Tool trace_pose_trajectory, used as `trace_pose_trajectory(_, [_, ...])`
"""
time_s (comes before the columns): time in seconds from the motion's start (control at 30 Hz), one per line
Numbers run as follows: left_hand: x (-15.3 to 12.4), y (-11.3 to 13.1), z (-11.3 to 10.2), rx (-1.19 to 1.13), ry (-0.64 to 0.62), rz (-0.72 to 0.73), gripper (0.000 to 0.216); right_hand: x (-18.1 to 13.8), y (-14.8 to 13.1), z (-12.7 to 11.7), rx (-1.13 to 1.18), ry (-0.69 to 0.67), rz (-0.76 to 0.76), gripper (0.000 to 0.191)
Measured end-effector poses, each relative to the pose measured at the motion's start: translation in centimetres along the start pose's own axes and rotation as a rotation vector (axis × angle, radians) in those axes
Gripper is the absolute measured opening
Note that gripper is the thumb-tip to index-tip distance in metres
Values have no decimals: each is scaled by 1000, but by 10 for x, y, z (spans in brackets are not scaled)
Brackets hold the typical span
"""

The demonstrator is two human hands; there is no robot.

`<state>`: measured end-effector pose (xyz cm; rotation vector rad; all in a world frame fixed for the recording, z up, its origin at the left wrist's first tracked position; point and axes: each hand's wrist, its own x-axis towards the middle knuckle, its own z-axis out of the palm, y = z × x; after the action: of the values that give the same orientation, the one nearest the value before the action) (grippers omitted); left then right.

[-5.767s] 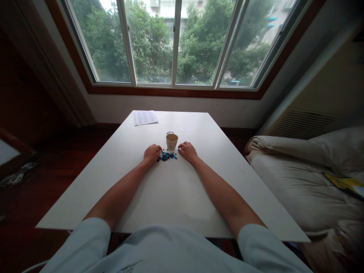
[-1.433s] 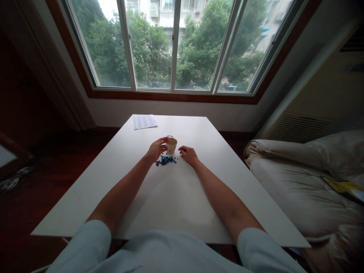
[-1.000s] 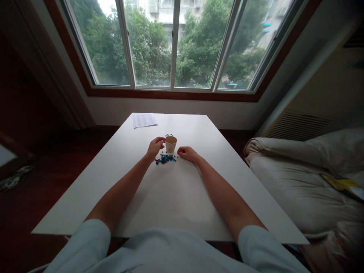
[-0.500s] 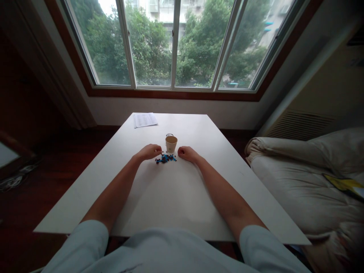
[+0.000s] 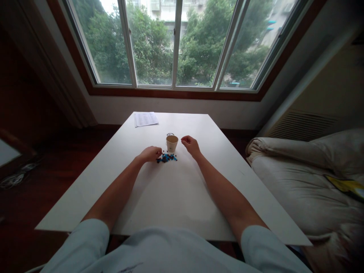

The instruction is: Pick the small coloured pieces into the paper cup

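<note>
A beige paper cup [image 5: 172, 145] stands upright on the white table, its mouth facing up. Just in front of it lies a loose pile of small blue and dark brown pieces [image 5: 167, 157], too small to name. My left hand [image 5: 152, 153] rests at the pile's left edge with its fingertips pinched together. Raised to the right of the cup's rim, my right hand [image 5: 190, 145] has its fingers pinched too, apart from the cup. Whatever either pinch holds is too small to make out. A thin dark loop [image 5: 170, 134] shows behind the cup.
Papers [image 5: 146, 119] lie at the far left of the white table [image 5: 176, 204]. Beyond it is a wide window above a low wall. A pale padded couch [image 5: 284, 182] stands to the right. White cables [image 5: 17, 178] lie on the floor at left.
My right hand has lifted from beside the pile up to the right of the cup's rim. My left hand stays at the pile's left edge, nearly still.
</note>
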<state>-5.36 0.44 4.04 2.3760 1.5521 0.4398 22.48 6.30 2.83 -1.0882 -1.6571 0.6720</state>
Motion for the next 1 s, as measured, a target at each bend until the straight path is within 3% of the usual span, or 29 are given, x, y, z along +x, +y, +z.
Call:
trace_pose_trajectory(0.17, [1, 7, 6, 25, 47, 31, 29, 0, -14, 6, 274, -34, 77, 32])
trace_pose_trajectory(0.53, [2, 13, 14, 49, 60, 29, 31, -3, -38, 13, 455, -208, 145, 40])
trace_pose_trajectory(0.77, [3, 13, 19, 57, 59, 35, 34, -3, -32, 10, 267, -181, 95, 23])
trace_pose_trajectory(1.0, [2, 20, 20, 76, 51, 65, 38, -10, -15, 9, -181, -420, -44, 17])
